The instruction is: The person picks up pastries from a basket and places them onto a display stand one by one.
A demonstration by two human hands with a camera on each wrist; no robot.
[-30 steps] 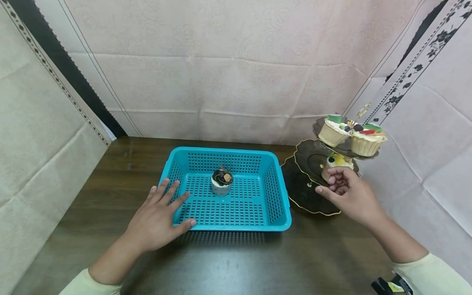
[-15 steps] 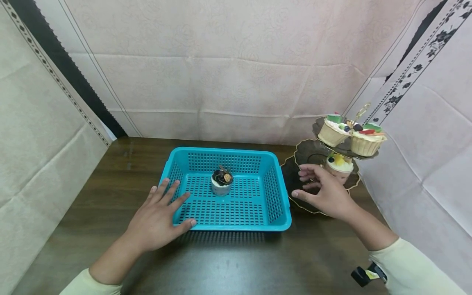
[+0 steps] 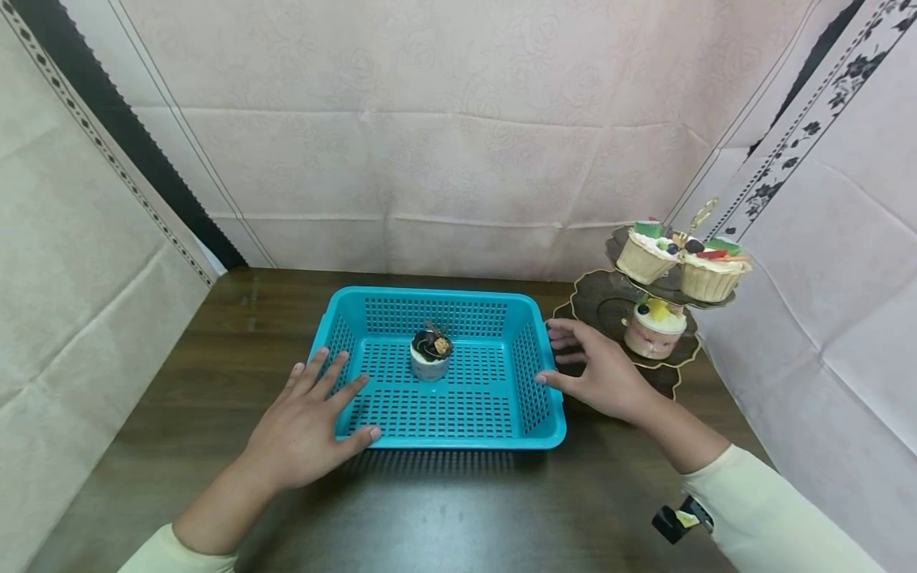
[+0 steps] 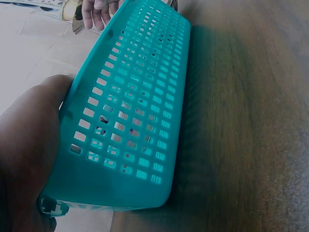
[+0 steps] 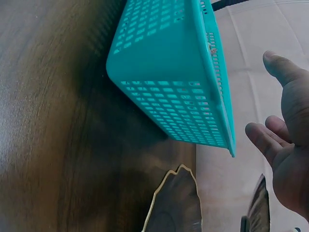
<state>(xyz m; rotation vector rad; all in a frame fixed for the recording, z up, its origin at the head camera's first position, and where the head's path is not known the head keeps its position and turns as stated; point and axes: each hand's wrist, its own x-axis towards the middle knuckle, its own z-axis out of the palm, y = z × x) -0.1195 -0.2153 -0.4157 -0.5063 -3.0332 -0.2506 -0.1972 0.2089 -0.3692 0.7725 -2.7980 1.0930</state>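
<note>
Has chocolate-topped cup (image 3: 431, 362) in basket (image 3: 444, 442) mid-frame, three desserts (image 3: 709, 282) left on tiered stand (image 3: 600, 299) at right, left hand (image 3: 308, 432) and right hand (image 3: 600, 372) spread, empty.

A: ok what's the basket (image 3: 458, 442) made of?
B: plastic by the look, smooth with a soft shine, walls full of slots.
A: and the desk (image 3: 444, 509)?
B: looks like brown wood grain, glossy enough to catch a bright patch at 6 o'clock.
A: cake stand (image 3: 602, 306) at 3 o'clock?
B: dark smooth plates, shiny gold trim. can't tell if it's glass or plastic tbh.
A: backdrop (image 3: 444, 175) at 12?
B: matt cloth, creased, faintly patterned. sleeve (image 3: 781, 509) at 4 is matt cloth too.
</note>
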